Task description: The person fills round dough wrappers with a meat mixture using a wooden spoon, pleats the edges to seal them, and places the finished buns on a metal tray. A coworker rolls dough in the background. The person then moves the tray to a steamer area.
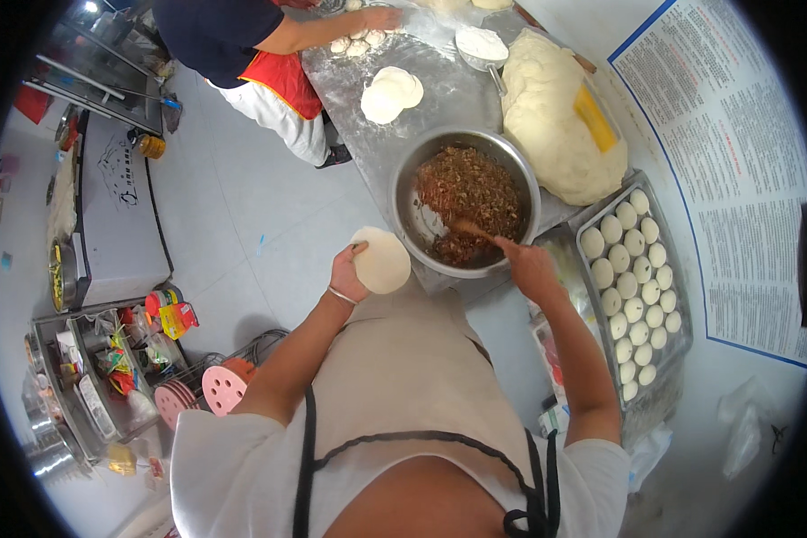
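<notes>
My left hand [350, 274] holds a flat round dough wrapper [385, 261] at its left edge, with the thumb on top. To its right stands a large steel bowl [403, 202] at the table's near end. Minced filling [471, 181], brown and reddish, covers much of the bowl's inside. My right hand [532, 267] grips the handle of a wooden spatula [471, 227] over the bowl's near right rim. The spatula's far end is down in the filling. Some bare metal shows at the left of the bowl's floor.
Past the bowl, flattened dough rounds [390, 95] lie on the floured metal table [444, 101]. A big dough mass [558, 128] with a yellow scraper [595, 118] and a flour scoop [482, 46] are at right. A tray [679, 350] holds several filled buns. A co-worker's hand [380, 19] handles dough pieces.
</notes>
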`<state>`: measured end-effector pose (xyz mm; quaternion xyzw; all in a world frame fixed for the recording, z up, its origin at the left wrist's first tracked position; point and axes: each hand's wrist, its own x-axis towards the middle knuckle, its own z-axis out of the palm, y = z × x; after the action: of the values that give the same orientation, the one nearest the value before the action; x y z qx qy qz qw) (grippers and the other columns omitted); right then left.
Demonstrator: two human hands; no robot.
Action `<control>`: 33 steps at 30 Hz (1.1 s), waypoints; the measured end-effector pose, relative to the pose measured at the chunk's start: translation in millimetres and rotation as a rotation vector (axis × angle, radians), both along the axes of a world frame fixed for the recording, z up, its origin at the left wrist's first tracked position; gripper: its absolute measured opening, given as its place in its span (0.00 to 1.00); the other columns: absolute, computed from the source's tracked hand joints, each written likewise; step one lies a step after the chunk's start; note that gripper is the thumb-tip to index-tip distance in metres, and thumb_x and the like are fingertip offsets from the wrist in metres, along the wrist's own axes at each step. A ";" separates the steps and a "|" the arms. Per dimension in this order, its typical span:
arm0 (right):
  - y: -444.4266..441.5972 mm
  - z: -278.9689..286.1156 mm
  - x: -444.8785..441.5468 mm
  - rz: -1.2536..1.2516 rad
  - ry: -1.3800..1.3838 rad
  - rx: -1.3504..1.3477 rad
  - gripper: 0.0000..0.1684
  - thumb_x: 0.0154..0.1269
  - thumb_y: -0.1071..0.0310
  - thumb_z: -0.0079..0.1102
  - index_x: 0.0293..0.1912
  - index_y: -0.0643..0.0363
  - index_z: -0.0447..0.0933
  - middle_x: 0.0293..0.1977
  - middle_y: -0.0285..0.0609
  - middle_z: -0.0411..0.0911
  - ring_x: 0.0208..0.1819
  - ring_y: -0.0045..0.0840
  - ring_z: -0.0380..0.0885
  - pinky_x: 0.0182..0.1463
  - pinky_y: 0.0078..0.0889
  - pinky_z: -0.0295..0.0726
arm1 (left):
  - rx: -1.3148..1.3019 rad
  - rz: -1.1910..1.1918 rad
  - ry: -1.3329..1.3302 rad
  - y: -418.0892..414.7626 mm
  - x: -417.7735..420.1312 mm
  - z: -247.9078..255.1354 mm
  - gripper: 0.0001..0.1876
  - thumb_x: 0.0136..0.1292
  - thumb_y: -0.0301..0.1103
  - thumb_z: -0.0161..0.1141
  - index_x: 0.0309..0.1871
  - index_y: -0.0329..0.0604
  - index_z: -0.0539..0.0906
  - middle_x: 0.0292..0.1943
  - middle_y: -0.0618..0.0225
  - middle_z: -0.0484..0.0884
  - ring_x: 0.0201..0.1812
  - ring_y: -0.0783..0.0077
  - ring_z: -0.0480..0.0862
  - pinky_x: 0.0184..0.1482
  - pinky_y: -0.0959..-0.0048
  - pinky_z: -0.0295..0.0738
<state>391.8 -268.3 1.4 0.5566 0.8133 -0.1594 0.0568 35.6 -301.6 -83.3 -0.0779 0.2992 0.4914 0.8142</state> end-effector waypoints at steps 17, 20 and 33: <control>-25.4 -35.2 -27.9 -0.106 0.448 -0.147 0.19 0.66 0.73 0.48 0.55 0.58 0.78 0.42 0.57 0.81 0.44 0.51 0.80 0.48 0.49 0.78 | -0.046 -0.030 0.044 6.5 7.6 -27.8 0.22 0.68 0.40 0.46 0.61 0.40 0.73 0.58 0.54 0.78 0.59 0.49 0.77 0.63 0.46 0.68; -23.9 -45.7 -31.3 -0.203 0.561 -0.253 0.17 0.68 0.72 0.49 0.52 0.60 0.79 0.46 0.59 0.79 0.47 0.52 0.78 0.50 0.43 0.78 | -0.053 0.011 0.104 9.0 -5.5 -25.9 0.21 0.68 0.39 0.46 0.61 0.41 0.73 0.58 0.55 0.78 0.58 0.49 0.77 0.63 0.46 0.69; -10.2 -6.6 -57.4 -0.723 1.129 -0.812 0.21 0.74 0.67 0.46 0.63 0.57 0.72 0.23 0.26 0.66 0.24 0.08 0.62 0.21 0.16 0.59 | 0.069 0.242 0.157 53.0 -14.2 4.7 0.21 0.73 0.42 0.44 0.62 0.40 0.71 0.61 0.54 0.74 0.62 0.50 0.74 0.65 0.46 0.67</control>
<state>334.4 -278.4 -5.1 0.5572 0.3656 -0.7118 -0.2218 21.4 -248.6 -78.6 -0.0469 0.3332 0.6006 0.7253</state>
